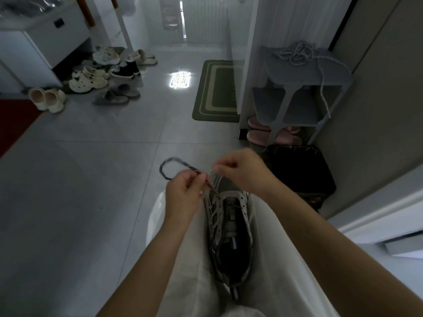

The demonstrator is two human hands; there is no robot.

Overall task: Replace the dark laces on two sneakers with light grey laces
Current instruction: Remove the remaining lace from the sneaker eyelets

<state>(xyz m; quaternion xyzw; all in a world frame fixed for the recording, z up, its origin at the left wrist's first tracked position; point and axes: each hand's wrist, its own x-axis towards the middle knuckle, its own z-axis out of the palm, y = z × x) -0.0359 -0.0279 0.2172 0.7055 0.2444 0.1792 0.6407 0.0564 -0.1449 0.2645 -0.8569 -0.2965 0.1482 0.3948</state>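
Shiny, smooth grey tiles on the floor [91,179], bright with glare. Soft grey cloth on the sneaker [231,225], with paler, smoother strips by the holes. Woven, speckled cord in the dark lace [169,163]. Twisted, ropy cord in the light grey laces [297,53], at the back edge of a matt grey plastic shoe rack [286,74]. Fuzzy green doormat [217,90]. Plain white cloth trousers [194,271]. Rubbery cream clogs [88,80].

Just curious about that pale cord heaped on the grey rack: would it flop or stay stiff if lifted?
Probably floppy: the pale cord lies in a loose tangle on the rack, one end drooping over the edge. Likely light, being thin. Its crossed strands might snag and lift together.
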